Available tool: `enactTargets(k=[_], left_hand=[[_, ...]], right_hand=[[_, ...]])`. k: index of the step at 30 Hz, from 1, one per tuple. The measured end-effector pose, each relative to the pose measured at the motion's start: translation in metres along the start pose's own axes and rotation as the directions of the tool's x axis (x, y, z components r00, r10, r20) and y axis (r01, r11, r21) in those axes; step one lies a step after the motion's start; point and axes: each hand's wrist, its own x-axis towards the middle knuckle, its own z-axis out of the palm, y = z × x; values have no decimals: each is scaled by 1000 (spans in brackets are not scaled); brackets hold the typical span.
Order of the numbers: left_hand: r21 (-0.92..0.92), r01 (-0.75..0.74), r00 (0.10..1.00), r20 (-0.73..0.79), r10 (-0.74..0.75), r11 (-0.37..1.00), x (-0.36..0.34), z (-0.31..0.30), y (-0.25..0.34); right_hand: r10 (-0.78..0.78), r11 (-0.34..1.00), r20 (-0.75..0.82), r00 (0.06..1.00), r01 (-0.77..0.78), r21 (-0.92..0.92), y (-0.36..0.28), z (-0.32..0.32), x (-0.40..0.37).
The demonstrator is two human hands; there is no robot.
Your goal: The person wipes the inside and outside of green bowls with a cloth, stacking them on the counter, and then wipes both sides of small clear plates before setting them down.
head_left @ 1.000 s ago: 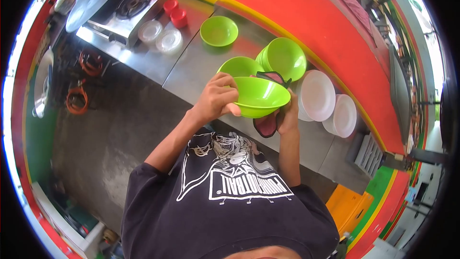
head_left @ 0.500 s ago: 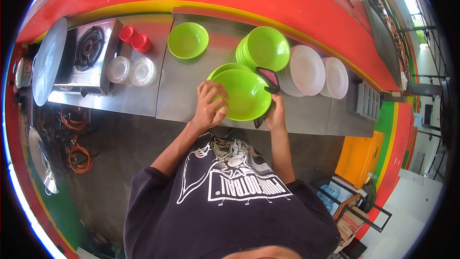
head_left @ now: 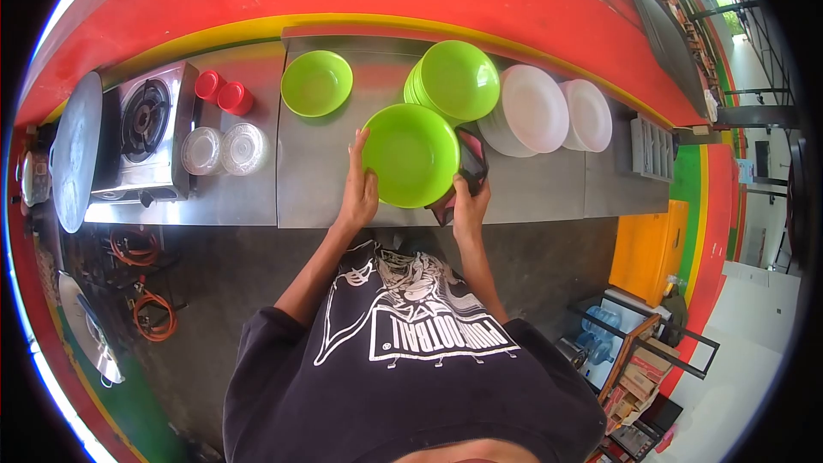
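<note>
A long stainless-steel desk (head_left: 326,180) runs along a red wall with a yellow stripe (head_left: 257,21), above a grey concrete floor (head_left: 223,257). The room curves away under the lens (edges bend strongly).

The bright green round plastic bowl (head_left: 410,154) is held above the desk's near edge, its hollow facing the camera. The left hand (head_left: 360,189) clasps its left rim, fingers spread upward. The right hand (head_left: 467,206) grips a dark and pink cloth (head_left: 473,165) pressed against the bowl's right side.

Just behind stands a stack of green bowls (head_left: 454,79), with a single green bowl (head_left: 315,83) to its left and two piles of white round plates (head_left: 536,107) to its right. Further left are two red cups (head_left: 221,92), two clear round lids (head_left: 225,150) and a steel gas stove (head_left: 146,129).

The cloth is mostly hidden by the bowl, and the right hand's fingertips cannot be seen. The desk under the bowl is covered. A coiled orange hose (head_left: 159,313) lies on the floor.
</note>
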Motion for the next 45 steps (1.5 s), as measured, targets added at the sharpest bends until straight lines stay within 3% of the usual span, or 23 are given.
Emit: enactTargets(k=[4,9,13,15,21,27,30,32,33,34,36,39,44,45], left_hand=[[-102,84,996,-28,-87,991,-2,6,-6],[-148,99,994,-24,-103,984,-7,10,-16],[58,72,997,-19,-71,996,-6,14,-17],[101,111,994,2,-112,989,-6,12,-15],[200,88,996,-13,-87,976,-4,21,-11],[275,28,997,58,-46,961,2,17,-25],[259,55,995,67,-75,964,8,11,-19],[15,182,982,-44,-181,983,9,-6,-41],[-117,233,965,-95,-244,965,13,-12,-53],[-192,381,892,-181,-414,905,20,-21,-63],[-371,602,641,-303,-705,707,45,-51,-87],[-530,758,403,-76,-912,380,94,-95,-143],[-465,705,533,-151,-833,536,124,-102,-221],[-465,686,551,-169,-817,559,126,-103,-229]], right_hand=[[132,990,-104,986,-127,55,-5,-2,-8],[100,987,-198,975,-72,146,20,-29,7],[14,956,-196,981,44,290,5,-55,37],[46,925,-197,979,33,380,-11,-62,49],[147,903,-144,979,-73,423,10,-100,69],[81,895,-190,978,12,446,10,-62,30],[70,856,-235,970,63,514,8,-40,9],[94,834,-260,961,67,548,15,-31,-4],[85,843,-285,955,84,531,18,-24,-11],[53,866,-298,953,105,489,14,-15,-16],[-20,904,-309,951,149,401,3,13,-27],[-51,884,-267,962,168,436,-20,63,-43],[24,955,-243,970,50,294,23,95,-78],[53,913,-250,967,54,404,10,107,-85]])
